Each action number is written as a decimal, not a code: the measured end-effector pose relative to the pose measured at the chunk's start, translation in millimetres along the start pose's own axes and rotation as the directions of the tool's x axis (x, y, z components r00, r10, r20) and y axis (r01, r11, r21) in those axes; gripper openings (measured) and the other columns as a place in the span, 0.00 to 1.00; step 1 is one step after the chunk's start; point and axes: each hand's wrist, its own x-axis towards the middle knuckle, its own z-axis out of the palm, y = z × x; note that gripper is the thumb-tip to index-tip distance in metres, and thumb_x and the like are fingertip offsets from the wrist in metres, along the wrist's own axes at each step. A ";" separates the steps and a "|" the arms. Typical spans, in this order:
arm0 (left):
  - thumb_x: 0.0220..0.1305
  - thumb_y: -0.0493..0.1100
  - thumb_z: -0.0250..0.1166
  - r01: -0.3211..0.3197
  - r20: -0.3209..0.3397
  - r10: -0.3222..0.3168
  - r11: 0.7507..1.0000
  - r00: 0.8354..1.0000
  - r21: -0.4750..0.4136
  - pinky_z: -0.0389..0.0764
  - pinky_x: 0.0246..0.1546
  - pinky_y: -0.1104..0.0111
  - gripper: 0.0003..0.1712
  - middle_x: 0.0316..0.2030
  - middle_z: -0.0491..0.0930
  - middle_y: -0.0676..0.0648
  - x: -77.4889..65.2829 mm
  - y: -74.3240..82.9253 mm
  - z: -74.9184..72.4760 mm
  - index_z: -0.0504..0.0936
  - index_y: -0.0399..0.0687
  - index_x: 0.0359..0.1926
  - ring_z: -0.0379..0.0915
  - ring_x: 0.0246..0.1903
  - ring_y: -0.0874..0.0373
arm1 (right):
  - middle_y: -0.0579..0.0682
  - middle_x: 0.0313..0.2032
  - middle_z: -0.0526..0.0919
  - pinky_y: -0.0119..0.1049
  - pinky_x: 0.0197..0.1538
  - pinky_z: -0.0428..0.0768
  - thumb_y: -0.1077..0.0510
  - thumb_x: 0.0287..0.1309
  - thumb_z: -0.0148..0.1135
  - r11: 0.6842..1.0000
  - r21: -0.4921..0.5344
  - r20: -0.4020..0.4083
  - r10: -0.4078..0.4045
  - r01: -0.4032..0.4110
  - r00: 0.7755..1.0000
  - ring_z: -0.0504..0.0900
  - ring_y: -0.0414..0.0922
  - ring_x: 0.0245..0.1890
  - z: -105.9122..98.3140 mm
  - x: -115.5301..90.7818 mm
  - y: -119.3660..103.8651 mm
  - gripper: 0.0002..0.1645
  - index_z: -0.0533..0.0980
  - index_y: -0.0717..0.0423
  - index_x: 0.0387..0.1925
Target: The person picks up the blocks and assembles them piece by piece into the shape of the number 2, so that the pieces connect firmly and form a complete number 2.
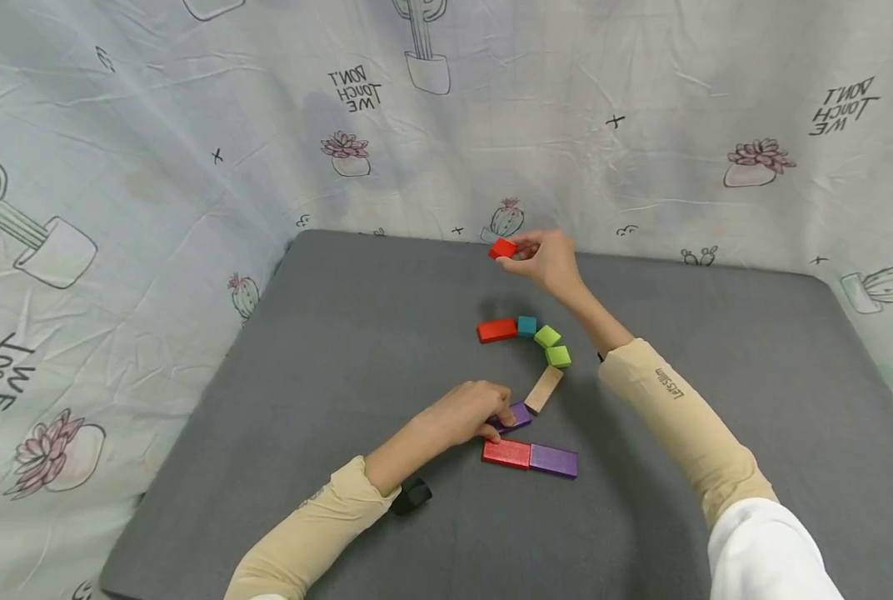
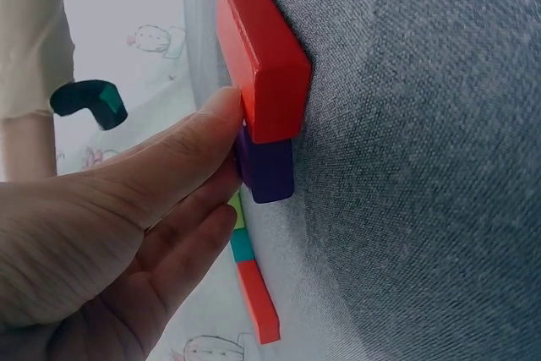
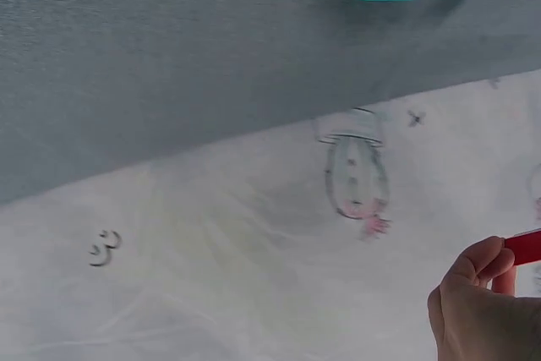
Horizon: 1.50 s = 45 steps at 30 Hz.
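Note:
My right hand [image 1: 553, 262] is raised above the far side of the table, pinching a small red block [image 1: 502, 249] between thumb and fingers. Lower down, my left hand [image 1: 463, 412] grips a purple block [image 1: 520, 416], partly hidden by the fingers. In the left wrist view, the thumb lies against the near red block [image 2: 266, 65]. That red block meets another purple block [image 1: 554, 460] end to end. From the gripped block a curve runs upward: a plain wooden block [image 1: 544, 390], two lime green cubes [image 1: 557, 357], a teal cube [image 1: 526, 326] and a red block [image 1: 496, 330].
A black block [image 1: 412, 496] lies beside the left forearm. The grey tabletop [image 1: 341, 333] stretches around the blocks, and a printed white cloth [image 1: 536, 108] hangs along its back and left edges.

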 end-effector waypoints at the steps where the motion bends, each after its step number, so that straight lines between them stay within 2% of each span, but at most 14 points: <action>1: 0.49 0.44 0.75 0.003 0.002 -0.003 1.000 1.000 -0.001 0.77 0.40 0.72 0.16 0.36 0.81 0.53 0.2 0.2 -0.4 0.88 0.48 0.41 0.79 0.40 0.61 | 0.59 0.30 0.84 0.28 0.25 0.68 0.58 0.49 0.73 1.000 0.013 -0.002 -0.017 0.017 1.000 0.77 0.45 0.29 -0.1 -1.7 -2.6 0.19 0.83 0.64 0.43; 6: 0.49 0.44 0.75 0.018 0.014 -0.018 1.000 1.000 -0.003 0.77 0.40 0.72 0.16 0.36 0.81 0.53 1.2 0.9 -1.7 0.88 0.48 0.42 0.79 0.40 0.61 | 0.57 0.27 0.83 0.28 0.26 0.69 0.61 0.47 0.73 0.992 0.081 0.013 -0.094 0.093 0.995 0.77 0.44 0.28 -1.6 -12.7 -17.1 0.17 0.84 0.63 0.41; 12: 0.49 0.43 0.75 0.017 0.008 -0.017 1.000 1.000 -0.004 0.77 0.39 0.72 0.15 0.35 0.80 0.53 0.2 0.2 -2.7 0.88 0.48 0.41 0.78 0.39 0.61 | 0.55 0.27 0.82 0.31 0.28 0.70 0.61 0.47 0.74 0.981 0.104 0.039 -0.171 0.166 0.985 0.78 0.45 0.28 -5.3 -25.8 -34.4 0.16 0.84 0.62 0.41; 17: 0.49 0.43 0.75 0.034 0.016 -0.033 0.999 0.999 -0.030 0.77 0.39 0.74 0.15 0.35 0.81 0.53 -0.2 -0.4 -3.6 0.88 0.47 0.41 0.78 0.38 0.62 | 0.55 0.31 0.83 0.37 0.36 0.73 0.61 0.47 0.74 0.959 0.067 0.068 -0.281 0.276 0.957 0.77 0.48 0.32 -2.5 -35.1 -38.0 0.17 0.84 0.61 0.41; 21: 0.49 0.43 0.75 0.047 0.026 -0.046 0.998 0.999 -0.040 0.77 0.39 0.75 0.15 0.35 0.81 0.55 0.7 -1.4 -2.6 0.88 0.48 0.41 0.78 0.39 0.63 | 0.53 0.34 0.83 0.41 0.39 0.74 0.62 0.46 0.75 0.927 0.035 0.127 -0.375 0.374 0.918 0.77 0.48 0.33 7.2 -39.2 -30.6 0.19 0.83 0.61 0.42; 29: 0.49 0.44 0.75 0.055 0.032 -0.054 0.997 0.998 -0.048 0.76 0.39 0.77 0.16 0.34 0.80 0.56 0.7 0.4 -1.9 0.88 0.49 0.41 0.78 0.38 0.65 | 0.54 0.37 0.84 0.43 0.38 0.76 0.66 0.44 0.75 0.878 0.064 0.284 -0.471 0.474 0.835 0.77 0.49 0.33 28.5 -36.4 -6.9 0.19 0.83 0.62 0.42; 33: 0.49 0.44 0.75 0.052 0.030 -0.051 0.998 0.998 -0.031 0.76 0.38 0.77 0.16 0.34 0.80 0.56 0.3 0.7 -3.2 0.88 0.49 0.42 0.78 0.38 0.65 | 0.53 0.40 0.84 0.40 0.40 0.76 0.65 0.46 0.74 0.859 0.079 0.394 -0.493 0.505 0.776 0.77 0.48 0.36 32.1 -29.3 -1.3 0.18 0.83 0.61 0.43; 38: 0.49 0.45 0.75 0.032 0.019 -0.032 0.999 0.999 -0.016 0.76 0.38 0.76 0.16 0.34 0.80 0.56 0.2 -0.5 -3.5 0.88 0.49 0.42 0.78 0.38 0.65 | 0.55 0.41 0.83 0.46 0.41 0.78 0.65 0.46 0.75 0.837 0.098 0.505 -0.507 0.538 0.698 0.78 0.53 0.37 36.4 -20.1 8.2 0.19 0.83 0.62 0.43; 41: 0.48 0.45 0.75 0.015 0.006 -0.015 1.000 1.000 -0.016 0.77 0.38 0.75 0.16 0.34 0.80 0.56 -0.1 -0.9 -3.7 0.89 0.49 0.41 0.79 0.38 0.64 | 0.56 0.42 0.83 0.49 0.40 0.77 0.65 0.46 0.74 0.830 0.102 0.554 -0.505 0.548 0.662 0.77 0.55 0.36 40.2 -15.5 13.3 0.19 0.83 0.63 0.43; 45: 0.48 0.45 0.75 0.001 -0.002 -0.001 1.000 1.000 -0.023 0.77 0.38 0.73 0.16 0.34 0.80 0.55 -0.2 -0.9 -4.2 0.89 0.48 0.41 0.79 0.38 0.63 | 0.55 0.43 0.84 0.42 0.38 0.77 0.63 0.49 0.73 0.814 0.072 0.612 -0.493 0.577 0.619 0.76 0.51 0.36 46.8 -10.6 18.6 0.18 0.83 0.62 0.44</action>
